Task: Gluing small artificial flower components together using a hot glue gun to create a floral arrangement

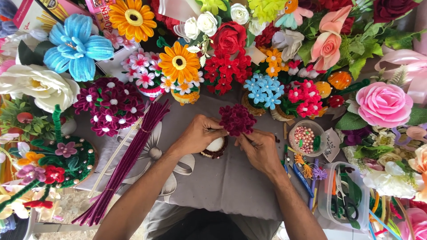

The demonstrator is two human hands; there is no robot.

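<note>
Maroon pipe cleaners [129, 155], fuzzy and straight, lie in a long bundle on the grey cloth [222, 178] covering the tabletop, left of the arms. The left hand [200, 133] pinches the left edge of a maroon cluster [237, 119] of small fuzzy blossoms, fingers closed on it. Just under it sits a small round pot [215, 147] with a pale foam dome, bare on top, so the cluster looks made but not yet planted, judging by the finished pots [111, 106] behind. The right hand [260, 149] grips the cluster from below, fingers curled tight. Further right stand a clear cup of pink beads [304, 138] and a tub with scissors [344, 198].
</note>
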